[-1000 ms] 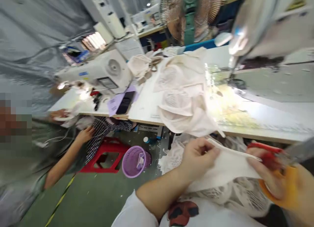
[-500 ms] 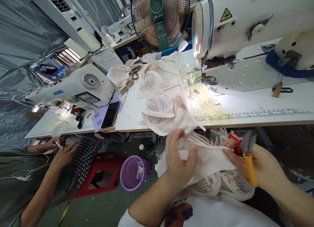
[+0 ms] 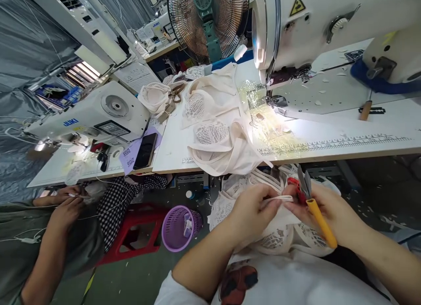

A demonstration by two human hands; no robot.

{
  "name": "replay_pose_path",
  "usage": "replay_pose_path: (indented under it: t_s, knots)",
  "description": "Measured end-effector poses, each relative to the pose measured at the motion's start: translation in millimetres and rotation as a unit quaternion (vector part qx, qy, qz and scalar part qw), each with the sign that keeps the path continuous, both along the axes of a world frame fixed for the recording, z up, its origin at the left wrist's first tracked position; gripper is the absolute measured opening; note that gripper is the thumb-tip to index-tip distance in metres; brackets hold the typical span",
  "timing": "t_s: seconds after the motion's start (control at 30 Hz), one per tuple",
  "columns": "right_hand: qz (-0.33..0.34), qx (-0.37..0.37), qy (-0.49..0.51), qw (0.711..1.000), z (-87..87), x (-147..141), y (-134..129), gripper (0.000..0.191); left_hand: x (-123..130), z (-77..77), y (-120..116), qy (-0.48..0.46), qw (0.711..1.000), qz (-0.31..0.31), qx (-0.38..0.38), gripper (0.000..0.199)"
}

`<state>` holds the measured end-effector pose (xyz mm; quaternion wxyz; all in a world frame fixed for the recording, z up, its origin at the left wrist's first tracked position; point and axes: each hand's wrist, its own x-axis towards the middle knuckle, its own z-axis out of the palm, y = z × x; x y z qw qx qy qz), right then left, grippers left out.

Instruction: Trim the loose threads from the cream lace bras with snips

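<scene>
My left hand (image 3: 255, 213) pinches a folded cream fabric edge (image 3: 279, 198) over my lap. Close beside it, my right hand (image 3: 329, 210) holds the same edge between thumb and fingertips. Scissors with orange and red handles (image 3: 320, 221) are also held in my right hand, blades pointing up. Cream lace bra pieces (image 3: 279, 239) lie on my lap beneath both hands. More cream bras (image 3: 213, 140) are spread on the white table, one hanging slightly over its front edge.
A sewing machine (image 3: 302, 28) stands over the table (image 3: 329, 149) at right, another (image 3: 112, 107) at left. A fan (image 3: 208, 28) is behind. Below are a purple basket (image 3: 174, 230) and red stool (image 3: 141, 235). A seated person's hands (image 3: 67, 208) work at far left. A phone (image 3: 145, 150) lies nearby.
My left hand has moved right and closed on the fabric edge, close to my right hand. The scissors have shifted left with my right hand. The camera view has shifted slightly.
</scene>
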<state>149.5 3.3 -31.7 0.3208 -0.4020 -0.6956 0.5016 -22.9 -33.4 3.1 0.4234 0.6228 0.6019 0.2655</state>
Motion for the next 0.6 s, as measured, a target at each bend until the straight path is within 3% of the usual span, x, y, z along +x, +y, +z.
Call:
replay_pose_path:
  t_s: [0.27,0.37,0.5,0.6]
  knots:
    - [0.022,-0.143,0.079,0.986,-12.1,-1,-4,0.027,-12,-0.7,3,-0.236,0.956,0.090,-0.146,0.022]
    - [0.024,-0.184,0.100,0.978,-11.4,-2,-5,0.030,-13,-0.8,5,-0.268,0.946,0.106,-0.150,0.027]
    - [0.064,-0.186,0.110,0.974,-3.0,0,-3,0.025,-10,0.7,8,-0.320,0.928,0.139,-0.128,0.031]
    - [0.077,-0.199,0.104,0.972,1.0,2,-2,0.025,-5,0.9,9,-0.337,0.916,0.154,-0.154,0.034]
